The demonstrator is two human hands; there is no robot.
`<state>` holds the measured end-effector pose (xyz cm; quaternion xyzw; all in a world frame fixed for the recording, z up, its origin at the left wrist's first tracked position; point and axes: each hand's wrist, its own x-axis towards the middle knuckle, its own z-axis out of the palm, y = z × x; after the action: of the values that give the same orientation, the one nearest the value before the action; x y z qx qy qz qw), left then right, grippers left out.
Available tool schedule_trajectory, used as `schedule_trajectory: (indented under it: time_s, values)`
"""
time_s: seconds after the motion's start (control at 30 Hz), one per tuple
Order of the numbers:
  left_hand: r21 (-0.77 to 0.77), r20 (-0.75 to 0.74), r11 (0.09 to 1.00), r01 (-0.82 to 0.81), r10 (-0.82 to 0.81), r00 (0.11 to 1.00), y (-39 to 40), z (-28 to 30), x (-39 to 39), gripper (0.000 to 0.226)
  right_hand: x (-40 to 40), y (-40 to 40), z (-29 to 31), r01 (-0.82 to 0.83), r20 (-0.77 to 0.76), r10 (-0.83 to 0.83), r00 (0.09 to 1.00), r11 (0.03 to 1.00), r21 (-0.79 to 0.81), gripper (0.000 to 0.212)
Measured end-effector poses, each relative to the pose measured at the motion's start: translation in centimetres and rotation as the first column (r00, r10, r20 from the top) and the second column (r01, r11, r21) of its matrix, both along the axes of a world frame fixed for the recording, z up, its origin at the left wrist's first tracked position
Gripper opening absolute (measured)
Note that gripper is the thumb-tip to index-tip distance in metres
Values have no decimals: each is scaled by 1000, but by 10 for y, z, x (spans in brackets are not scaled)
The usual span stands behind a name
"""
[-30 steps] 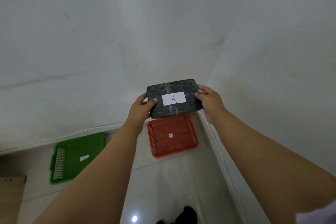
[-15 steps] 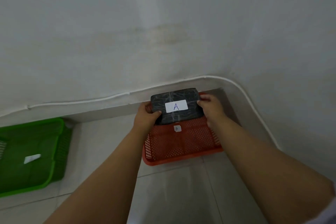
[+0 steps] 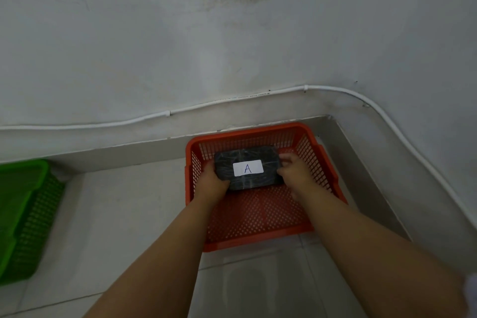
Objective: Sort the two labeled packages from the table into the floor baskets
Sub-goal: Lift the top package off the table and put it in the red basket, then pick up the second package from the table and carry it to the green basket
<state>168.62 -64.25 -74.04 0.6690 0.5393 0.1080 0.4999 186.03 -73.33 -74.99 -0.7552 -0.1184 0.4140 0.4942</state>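
A dark wrapped package (image 3: 247, 156) with a white label marked "A" is low inside the red mesh basket (image 3: 258, 219), toward its far wall. My left hand (image 3: 210, 183) grips the package's left end and my right hand (image 3: 293, 170) grips its right end. Whether the package rests on the basket floor I cannot tell. The red basket stands on the tiled floor in the corner of the room.
A green mesh basket (image 3: 23, 214) stands on the floor at the left edge. A white cable (image 3: 167, 113) runs along the wall above the skirting and curves down on the right. Pale floor tiles lie between the two baskets.
Both hands have lowered the package from above the red basket's far rim down inside it. The view has dropped closer to the floor, and the baskets look larger.
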Motion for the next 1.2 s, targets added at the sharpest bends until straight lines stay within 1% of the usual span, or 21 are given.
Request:
schedule_trajectory:
  time_s: [0.07, 0.13, 0.2, 0.3, 0.37, 0.43, 0.47, 0.5, 0.6, 0.67, 0.77, 0.87, 0.93, 1.0, 1.07, 1.13, 1.2]
  values:
    - [6, -7, 1000, 24, -24, 1000, 0, 1, -1, 53, -2, 1, 1, -7, 5, 7, 1000, 1000, 2, 47]
    - [-1, -33, 998, 56, -56, 998, 2, 6, -3, 56, -3, 3, 6, -28, -6, 28, 1000, 1000, -6, 49]
    - [-18, -57, 998, 67, -68, 996, 5, 16, -6, 59, -5, 3, 18, -51, -2, 51, 999, 999, -17, 45]
    - [-15, -77, 998, 57, -58, 995, 10, 53, -12, 57, -9, 6, 47, -58, 12, 59, 998, 998, -11, 40]
    - [-16, -79, 999, 41, -42, 996, 9, 76, -18, 52, -16, 3, 66, -82, 60, 83, 995, 996, -18, 45]
    - [-15, -75, 1000, 8, -9, 997, 17, 144, -31, 45, -27, 8, 134, -101, 92, 101, 991, 995, 0, 46]
    - [-22, -71, 1000, 12, -13, 997, 14, 155, -35, 43, -34, 6, 145, -101, 118, 99, 988, 995, 16, 44]
    - [-21, -66, 1000, 14, -15, 998, 16, 183, -42, 44, -40, 8, 178, -112, 149, 106, 983, 993, 38, 42]
    - [40, -66, 999, -20, 22, 998, 23, 293, -67, 47, -62, 18, 296, -171, 231, 151, 961, 983, 72, 40]
    - [107, -80, 994, -26, 35, 996, 25, 371, -87, 46, -78, 23, 376, -215, 297, 178, 938, 972, 95, 39]
    - [187, -143, 982, -2, 29, 989, 26, 488, -121, 47, -107, 27, 495, -286, 388, 228, 893, 953, 100, 38]
    - [303, -188, 953, 19, 40, 981, 26, 603, -167, 47, -139, 32, 607, -400, 505, 317, 803, 915, 62, 41]
    - [398, -229, 917, 31, 66, 971, 27, 672, -202, 49, -164, 39, 676, -475, 604, 364, 709, 880, 27, 44]
    - [524, -311, 849, 72, 112, 944, 29, 729, -242, 55, -193, 47, 733, -540, 709, 395, 585, 841, -23, 47]
    - [632, -404, 765, 124, 188, 895, 29, 776, -283, 61, -224, 57, 781, -587, 802, 411, 433, 804, -95, 51]
    - [711, -434, 689, 143, 269, 860, 28, 813, -326, 65, -257, 67, 817, -621, 850, 443, 286, 761, -188, 58]
    - [775, -433, 616, 143, 352, 830, 25, 842, -372, 67, -294, 76, 845, -651, 864, 473, 172, 713, -260, 63]
